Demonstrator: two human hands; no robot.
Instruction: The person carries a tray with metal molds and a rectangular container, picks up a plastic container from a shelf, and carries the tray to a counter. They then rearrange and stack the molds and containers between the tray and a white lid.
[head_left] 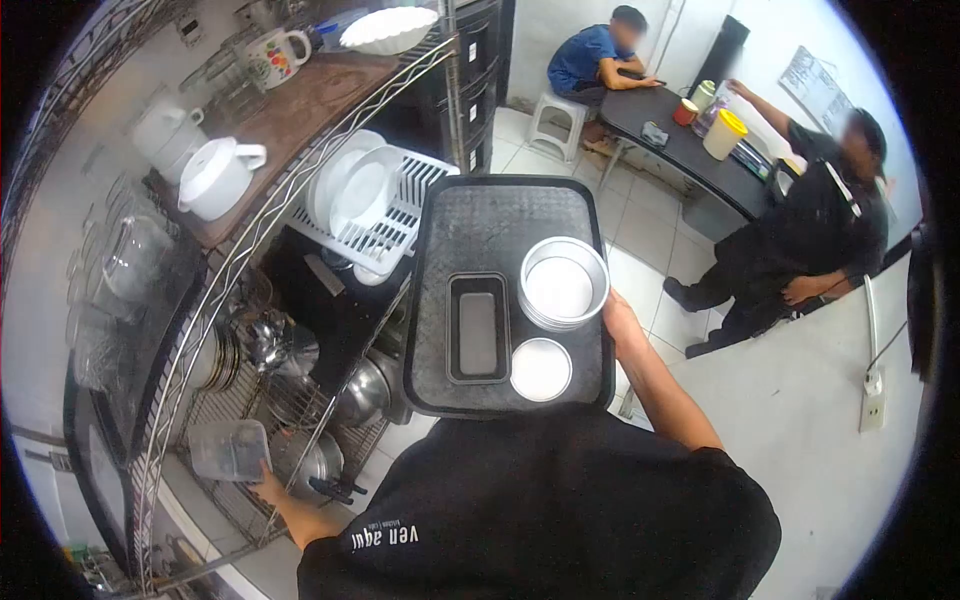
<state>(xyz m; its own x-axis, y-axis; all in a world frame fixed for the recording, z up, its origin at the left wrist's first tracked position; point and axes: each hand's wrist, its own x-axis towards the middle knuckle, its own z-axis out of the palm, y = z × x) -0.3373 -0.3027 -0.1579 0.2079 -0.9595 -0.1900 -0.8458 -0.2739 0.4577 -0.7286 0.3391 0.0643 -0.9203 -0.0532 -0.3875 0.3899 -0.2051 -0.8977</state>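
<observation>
My right hand (622, 325) is closed on the right edge of a black serving tray (480, 220), held level in front of my chest. On the tray are a dark rectangular loaf pan (478, 335), a stack of round metal cake pans (562, 285) and a smaller round pan (541, 369) that looks white inside. Low on the left, my left hand (266, 487) grips the corner of a clear plastic container (230, 449) at a wire shelf. The fingers of both hands are partly hidden behind what they hold.
The wire shelving (300, 150) on my left holds a white dish rack (400, 215) with plates, a white lidded pot (220, 178), glass jugs and metal bowls. Beyond the tray, one person (585, 58) sits at a black table (660, 120); another person (800, 200) stands at the right.
</observation>
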